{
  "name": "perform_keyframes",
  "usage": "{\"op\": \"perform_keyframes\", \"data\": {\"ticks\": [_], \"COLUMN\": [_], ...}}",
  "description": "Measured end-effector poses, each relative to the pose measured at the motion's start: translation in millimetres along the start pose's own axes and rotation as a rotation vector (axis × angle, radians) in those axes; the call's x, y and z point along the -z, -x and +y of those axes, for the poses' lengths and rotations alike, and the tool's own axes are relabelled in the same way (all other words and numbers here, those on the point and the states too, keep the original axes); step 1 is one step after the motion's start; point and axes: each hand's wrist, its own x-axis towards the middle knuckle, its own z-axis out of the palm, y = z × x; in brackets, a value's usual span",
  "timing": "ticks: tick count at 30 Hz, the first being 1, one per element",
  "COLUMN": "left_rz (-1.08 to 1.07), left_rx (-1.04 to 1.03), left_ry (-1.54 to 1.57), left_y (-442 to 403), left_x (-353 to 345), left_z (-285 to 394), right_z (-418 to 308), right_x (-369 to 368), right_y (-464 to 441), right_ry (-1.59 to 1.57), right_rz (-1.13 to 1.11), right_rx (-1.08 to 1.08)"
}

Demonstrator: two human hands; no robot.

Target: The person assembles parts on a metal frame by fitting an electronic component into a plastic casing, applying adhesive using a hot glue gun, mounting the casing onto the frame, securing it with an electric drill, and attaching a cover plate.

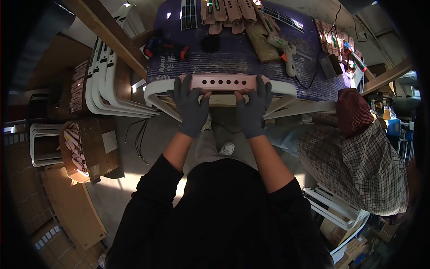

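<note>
A pink plate (224,82) with a row of round holes lies along the white curved frame (286,88) at the workbench's near edge. My left hand (191,105), in a grey glove with bare fingertips, grips the plate's left end, thumb and finger pinched at its lower edge. At the right end, my right hand (253,107), gloved the same way, pinches the plate. A narrow dark strip runs under the holes between both hands. The other fingers lie over the frame's top bar.
On the purple bench (215,58) are a glue gun (290,60), a red and black drill (165,48) and pink parts (228,13). White frames (105,80) stand at left, above a carton (101,148) of pink parts. A person in a checked shirt (354,161) is close at right.
</note>
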Motion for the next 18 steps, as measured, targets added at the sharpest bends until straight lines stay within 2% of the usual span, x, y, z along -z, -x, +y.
{"op": "perform_keyframes", "data": {"ticks": [18], "left_rz": [0.004], "left_rx": [-0.009], "left_ry": [-0.01], "left_y": [-1.3], "left_x": [-4.9], "left_z": [3.2], "right_z": [4.0], "right_x": [-1.3], "right_y": [-1.4], "right_ry": [-0.026], "right_rz": [0.029], "right_rx": [-0.002]}}
